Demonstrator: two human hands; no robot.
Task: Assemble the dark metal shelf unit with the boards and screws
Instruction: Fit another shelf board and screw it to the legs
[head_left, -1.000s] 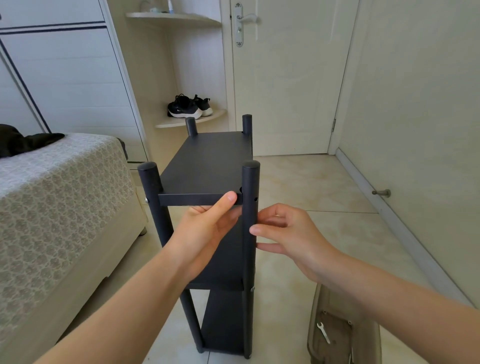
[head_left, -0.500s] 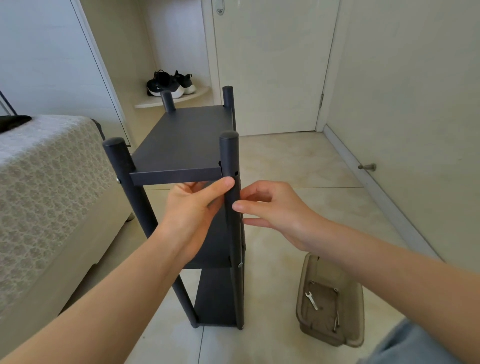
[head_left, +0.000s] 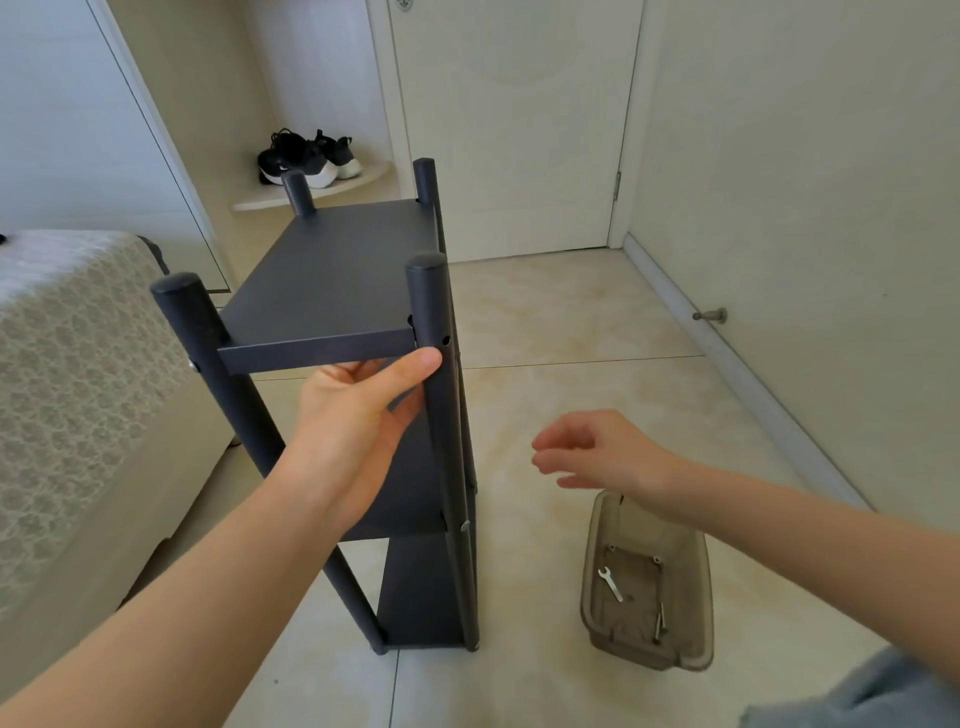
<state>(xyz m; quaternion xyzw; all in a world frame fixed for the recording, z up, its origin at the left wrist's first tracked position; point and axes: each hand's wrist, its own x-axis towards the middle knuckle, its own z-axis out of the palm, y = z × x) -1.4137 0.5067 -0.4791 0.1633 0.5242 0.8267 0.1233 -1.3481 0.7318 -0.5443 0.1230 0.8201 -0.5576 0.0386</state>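
The dark metal shelf unit (head_left: 332, 280) stands upright on the tile floor with three boards between four round posts. My left hand (head_left: 358, 410) is under the top board's front edge, thumb against the near right post (head_left: 434, 322), fingers curled beneath the board. An empty screw hole shows on that post just above my thumb. My right hand (head_left: 597, 452) hovers in the air to the right of the shelf, above the tray, fingers loosely bent and holding nothing.
A translucent brown tray (head_left: 698, 587) on the floor at the right holds a small wrench (head_left: 610, 583) and a few screws (head_left: 660, 621). A bed (head_left: 67, 374) borders the left. A door, a wall with a doorstop (head_left: 711, 315) and black shoes (head_left: 306, 156) lie beyond.
My right hand has left the near right post and dropped down to the right, over the tray. My left hand stays under the top board. The view tilted lower.
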